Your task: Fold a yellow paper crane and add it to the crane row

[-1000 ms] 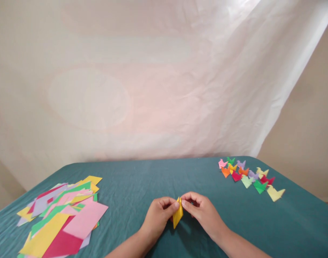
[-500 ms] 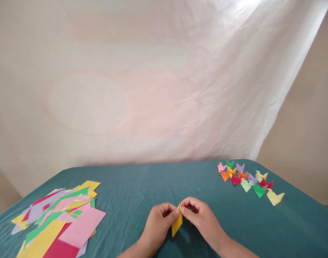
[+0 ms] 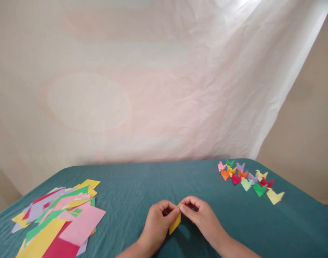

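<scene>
A small folded piece of yellow paper hangs between my hands, low in the middle of the head view. My left hand pinches it near the top from the left, thumb toward me. From the right, the thumb and forefinger of my right hand close on its upper tip. My fingertips cover the top of the fold, so its exact shape up there is hidden. The paper's lower end points down and slightly left, above the dark green tablecloth.
At the left lies a loose heap of coloured paper sheets, pink, yellow, green, red and lilac. Several folded paper birds stand in rows at the right. A pale cloth hangs behind the table's far edge.
The yellow paper has turned a little between my fingers, and its lower end has shifted slightly left. My right thumb has moved slightly left at the tip. Both hands keep their pinch.
</scene>
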Demonstrator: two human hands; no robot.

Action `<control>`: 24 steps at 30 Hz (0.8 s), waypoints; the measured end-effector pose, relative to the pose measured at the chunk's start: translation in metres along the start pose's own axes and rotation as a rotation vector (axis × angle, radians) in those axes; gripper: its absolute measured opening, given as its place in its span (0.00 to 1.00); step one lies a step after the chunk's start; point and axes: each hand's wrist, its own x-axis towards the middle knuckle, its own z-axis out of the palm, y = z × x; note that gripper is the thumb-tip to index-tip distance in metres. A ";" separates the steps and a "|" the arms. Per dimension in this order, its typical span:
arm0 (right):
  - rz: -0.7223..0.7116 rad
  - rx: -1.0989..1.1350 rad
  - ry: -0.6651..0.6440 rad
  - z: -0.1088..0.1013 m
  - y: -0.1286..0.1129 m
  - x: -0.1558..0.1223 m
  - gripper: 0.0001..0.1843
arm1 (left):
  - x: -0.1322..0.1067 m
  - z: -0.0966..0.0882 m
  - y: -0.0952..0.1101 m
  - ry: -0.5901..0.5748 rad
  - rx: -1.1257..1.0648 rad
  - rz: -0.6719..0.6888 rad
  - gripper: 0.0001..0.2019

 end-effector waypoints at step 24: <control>-0.062 -0.103 0.038 0.002 0.005 -0.001 0.10 | 0.007 0.000 -0.009 -0.041 -0.047 -0.029 0.15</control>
